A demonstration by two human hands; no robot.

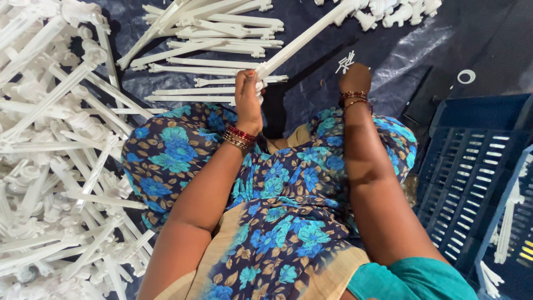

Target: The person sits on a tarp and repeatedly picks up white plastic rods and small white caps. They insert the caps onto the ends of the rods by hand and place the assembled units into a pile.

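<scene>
1. Left hand [247,99] is closed around the near end of a long white plastic rod [302,40], which runs up and to the right from the fist, out over the dark tarp [311,94]. So that's where the piece in hand is: held in the air in front of her lap, far end pointing at the small white parts near the top edge.
2. Right hand [354,78] is reaching down toward the tarp, close to a little white bit [345,62]. Fingers are hidden behind the wrist, so I can't tell if it's gripping anything or just open.
3. What could go wrong, just my guess: she's holding the rod only at one end, so the far tip could swing and knock into the sorted rods [211,61] or snag on them.
4. The big heap [55,155] on her left looks tangled and loosely stacked. Bump it with a knee and pieces could slide into the sorted bunch.
5. Counts: one rod in hand. The laid-out bunch is maybe a dozen or more, they overlap too much for an exact number. The heap is way past counting.
6. Two blue crates [472,166] on her right, the nearer one holding a few white pieces. One white ring [466,76] on the tarp beyond them.
</scene>
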